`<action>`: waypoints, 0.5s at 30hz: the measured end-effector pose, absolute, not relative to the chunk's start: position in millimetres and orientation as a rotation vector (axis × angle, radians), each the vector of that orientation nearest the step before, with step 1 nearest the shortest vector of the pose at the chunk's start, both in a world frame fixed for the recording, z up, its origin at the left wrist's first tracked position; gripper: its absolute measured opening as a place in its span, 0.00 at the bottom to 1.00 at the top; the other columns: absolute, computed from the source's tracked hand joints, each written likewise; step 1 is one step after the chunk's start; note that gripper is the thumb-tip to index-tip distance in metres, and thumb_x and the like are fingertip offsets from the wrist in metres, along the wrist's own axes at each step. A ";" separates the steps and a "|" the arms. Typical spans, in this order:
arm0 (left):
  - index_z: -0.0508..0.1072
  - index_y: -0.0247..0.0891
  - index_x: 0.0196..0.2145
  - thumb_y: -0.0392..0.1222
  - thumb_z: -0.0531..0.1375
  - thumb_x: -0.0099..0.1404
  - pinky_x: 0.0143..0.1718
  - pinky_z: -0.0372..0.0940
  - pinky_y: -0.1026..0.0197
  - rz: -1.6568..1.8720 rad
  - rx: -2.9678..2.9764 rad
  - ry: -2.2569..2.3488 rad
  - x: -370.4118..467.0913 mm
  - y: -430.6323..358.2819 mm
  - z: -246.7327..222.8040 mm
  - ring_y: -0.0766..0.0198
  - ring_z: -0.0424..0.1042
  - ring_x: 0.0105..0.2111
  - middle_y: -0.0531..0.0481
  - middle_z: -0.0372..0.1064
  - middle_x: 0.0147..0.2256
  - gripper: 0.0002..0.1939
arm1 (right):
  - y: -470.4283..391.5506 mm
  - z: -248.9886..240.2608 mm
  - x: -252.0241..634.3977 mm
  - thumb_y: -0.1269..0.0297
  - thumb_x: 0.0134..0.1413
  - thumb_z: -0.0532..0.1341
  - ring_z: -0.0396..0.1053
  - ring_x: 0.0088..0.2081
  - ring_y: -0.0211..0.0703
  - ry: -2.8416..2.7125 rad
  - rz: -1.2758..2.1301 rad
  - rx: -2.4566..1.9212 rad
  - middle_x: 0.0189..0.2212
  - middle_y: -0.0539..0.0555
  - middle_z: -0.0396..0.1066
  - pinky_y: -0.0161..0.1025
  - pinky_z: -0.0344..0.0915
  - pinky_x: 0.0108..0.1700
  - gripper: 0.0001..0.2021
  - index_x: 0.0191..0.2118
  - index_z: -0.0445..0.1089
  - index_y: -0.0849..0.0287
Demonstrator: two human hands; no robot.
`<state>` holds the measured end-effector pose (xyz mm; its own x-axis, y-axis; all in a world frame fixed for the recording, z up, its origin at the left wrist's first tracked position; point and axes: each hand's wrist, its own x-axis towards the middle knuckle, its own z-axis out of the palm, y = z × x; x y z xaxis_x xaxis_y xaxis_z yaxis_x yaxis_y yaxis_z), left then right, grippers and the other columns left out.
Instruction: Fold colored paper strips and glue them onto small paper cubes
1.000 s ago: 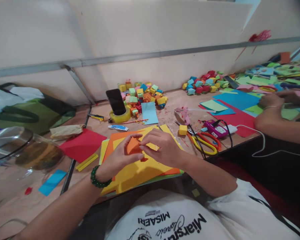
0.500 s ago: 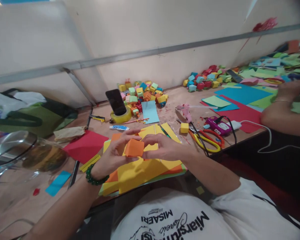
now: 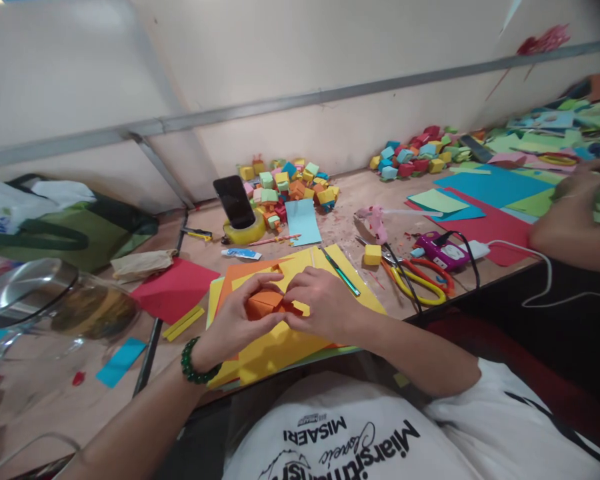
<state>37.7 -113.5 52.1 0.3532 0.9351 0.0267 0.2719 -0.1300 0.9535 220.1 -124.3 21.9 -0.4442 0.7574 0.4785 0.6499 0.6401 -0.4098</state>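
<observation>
An orange paper box (image 3: 264, 304) is held between my two hands, above yellow and orange sheets (image 3: 270, 350). My left hand (image 3: 237, 313), with a green bead bracelet at the wrist, grips its left side between thumb and fingers. On the right side, the fingers of my right hand (image 3: 320, 301) pinch the orange paper, where a flap sticks out. My right fingertips partly hide that side. A green pen (image 3: 347, 275) lies on the sheets beyond my right hand. Farther right sits a small yellow cube (image 3: 373, 255).
Piles of coloured paper cubes (image 3: 285, 187) line the wall. A phone (image 3: 234, 201) leans on a tape roll. Scissors (image 3: 415, 280), a pink glue gun (image 3: 375, 223) and a purple power block (image 3: 443, 251) lie right. A glass jug (image 3: 93, 307) stands left; another person's hand (image 3: 580, 193) is far right.
The orange box has tilted and an orange flap now shows between my hands. My right hand has turned, its fingers now bent over the box's right side. The view has shifted slightly.
</observation>
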 end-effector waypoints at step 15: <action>0.79 0.44 0.31 0.44 0.72 0.39 0.35 0.67 0.62 0.960 1.629 1.318 -3.2 -91.0 73.3 0.54 0.73 0.33 0.49 0.75 0.30 0.17 | -130.1 7.8 247.3 0.65 0.61 0.60 0.72 0.35 0.40 -2.146 0.454 -1.094 0.33 0.55 0.75 0.37 0.68 0.37 0.06 0.38 0.74 0.58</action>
